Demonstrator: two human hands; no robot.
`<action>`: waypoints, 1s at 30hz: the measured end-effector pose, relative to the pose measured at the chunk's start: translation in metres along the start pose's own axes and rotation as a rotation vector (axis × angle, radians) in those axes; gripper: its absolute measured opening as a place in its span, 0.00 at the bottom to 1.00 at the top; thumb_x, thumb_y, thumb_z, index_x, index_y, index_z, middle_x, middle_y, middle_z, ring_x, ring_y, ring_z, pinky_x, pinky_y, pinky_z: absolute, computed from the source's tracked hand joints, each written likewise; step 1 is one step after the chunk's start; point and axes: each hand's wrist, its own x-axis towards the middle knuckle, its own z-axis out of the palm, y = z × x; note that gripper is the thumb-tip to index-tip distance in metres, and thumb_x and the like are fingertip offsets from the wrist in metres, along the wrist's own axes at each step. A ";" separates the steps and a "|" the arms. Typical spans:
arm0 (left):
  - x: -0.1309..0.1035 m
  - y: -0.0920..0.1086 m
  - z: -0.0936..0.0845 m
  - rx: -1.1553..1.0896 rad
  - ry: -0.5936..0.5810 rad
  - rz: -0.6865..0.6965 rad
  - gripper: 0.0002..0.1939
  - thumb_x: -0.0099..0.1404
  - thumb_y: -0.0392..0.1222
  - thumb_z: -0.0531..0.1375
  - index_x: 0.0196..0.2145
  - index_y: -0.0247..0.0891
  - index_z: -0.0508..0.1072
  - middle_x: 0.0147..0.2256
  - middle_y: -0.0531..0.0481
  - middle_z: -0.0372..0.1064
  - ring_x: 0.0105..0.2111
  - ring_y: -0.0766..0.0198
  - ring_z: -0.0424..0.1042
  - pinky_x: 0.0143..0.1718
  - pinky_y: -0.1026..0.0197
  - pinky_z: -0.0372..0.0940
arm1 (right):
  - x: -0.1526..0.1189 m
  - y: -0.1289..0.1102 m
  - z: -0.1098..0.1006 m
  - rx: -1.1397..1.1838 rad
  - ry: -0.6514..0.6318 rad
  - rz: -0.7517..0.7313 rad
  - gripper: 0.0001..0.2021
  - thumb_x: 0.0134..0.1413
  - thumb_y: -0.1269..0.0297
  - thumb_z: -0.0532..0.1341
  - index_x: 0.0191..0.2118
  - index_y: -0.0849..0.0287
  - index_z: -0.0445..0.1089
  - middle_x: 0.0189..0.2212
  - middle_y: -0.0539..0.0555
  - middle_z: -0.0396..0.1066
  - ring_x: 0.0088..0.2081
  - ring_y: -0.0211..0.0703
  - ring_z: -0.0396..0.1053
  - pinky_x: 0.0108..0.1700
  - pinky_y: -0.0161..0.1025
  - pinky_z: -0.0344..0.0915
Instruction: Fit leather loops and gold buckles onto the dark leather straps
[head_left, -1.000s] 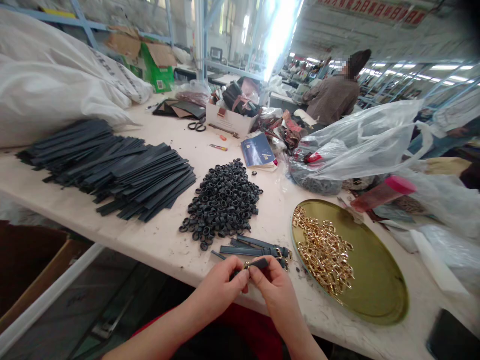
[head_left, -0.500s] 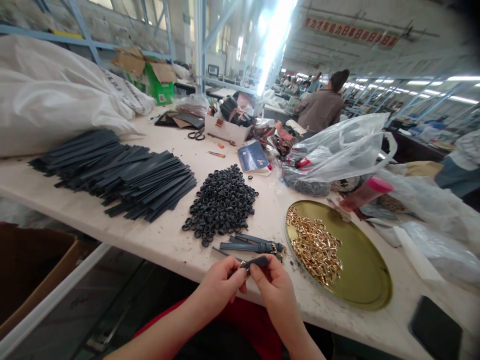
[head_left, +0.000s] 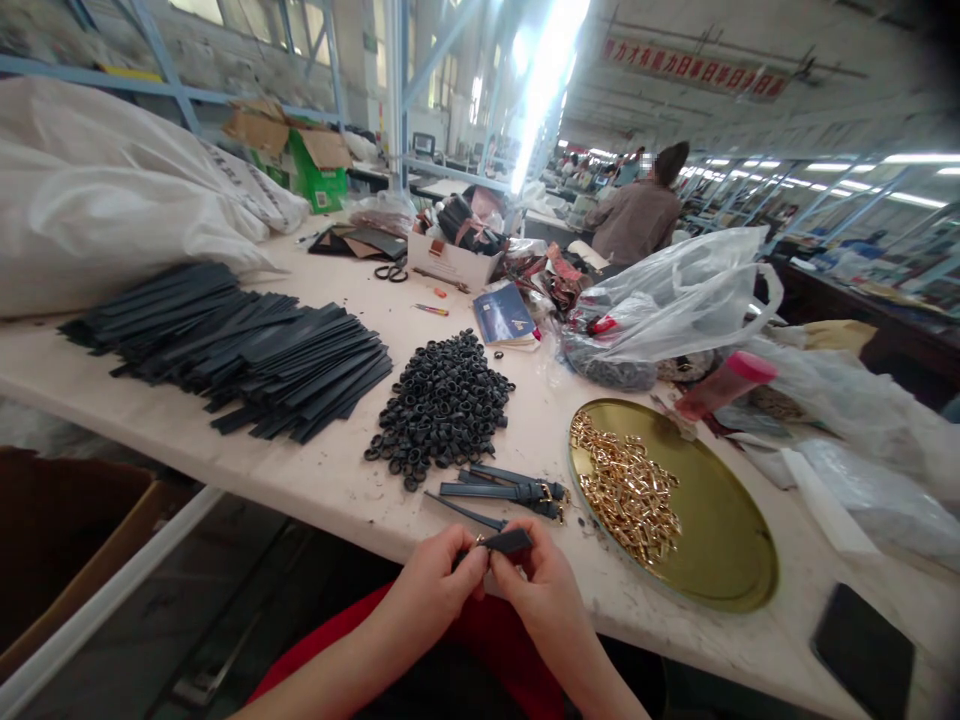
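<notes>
Strap (head_left: 511,542) pinched by left hand (head_left: 441,568), right hand (head_left: 544,582); buckle (head_left: 481,540), probably, between.

Held strap (head_left: 511,542): leather-like, matt. Strips (head_left: 300,350), left: same look, matt. Buckles (head_left: 626,490), right: metal, glossy, gold-toned. Tray (head_left: 724,540): smooth, shiny, metallic. Bag (head_left: 675,305), far right: clear plastic, glossy, crinkled.

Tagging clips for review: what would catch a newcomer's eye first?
Probably the gold buckles heaped on the round tray at right. Then the mound of dark loops mid-table and the dark strips to its left. In front, the left hand and right hand hold a dark strap.
</notes>
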 end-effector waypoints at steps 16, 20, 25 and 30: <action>0.021 0.009 -0.022 0.231 -0.081 0.003 0.14 0.53 0.49 0.57 0.21 0.37 0.60 0.18 0.58 0.58 0.22 0.69 0.58 0.21 0.68 0.48 | 0.025 -0.001 -0.012 0.282 -0.282 0.113 0.13 0.43 0.57 0.62 0.27 0.58 0.59 0.20 0.44 0.55 0.23 0.33 0.53 0.26 0.31 0.51; 0.040 0.008 -0.030 0.043 -0.069 -0.043 0.13 0.53 0.46 0.57 0.34 0.38 0.64 0.19 0.59 0.60 0.19 0.69 0.58 0.19 0.69 0.50 | 0.054 -0.012 -0.026 0.121 -0.446 0.034 0.10 0.49 0.56 0.58 0.31 0.59 0.64 0.22 0.47 0.61 0.25 0.35 0.57 0.28 0.32 0.53; 0.054 0.014 -0.038 0.028 -0.108 -0.027 0.12 0.59 0.46 0.52 0.36 0.38 0.67 0.19 0.58 0.60 0.17 0.70 0.57 0.19 0.69 0.51 | 0.146 0.000 -0.038 -0.324 -0.043 -0.140 0.10 0.54 0.60 0.51 0.34 0.59 0.66 0.27 0.51 0.65 0.29 0.41 0.62 0.33 0.37 0.59; 0.064 0.007 -0.041 0.024 0.009 -0.014 0.11 0.60 0.47 0.50 0.31 0.38 0.67 0.17 0.59 0.59 0.16 0.71 0.56 0.21 0.68 0.52 | 0.198 0.020 -0.023 -0.485 0.061 -0.177 0.07 0.44 0.74 0.56 0.30 0.59 0.67 0.30 0.54 0.65 0.33 0.44 0.62 0.39 0.40 0.55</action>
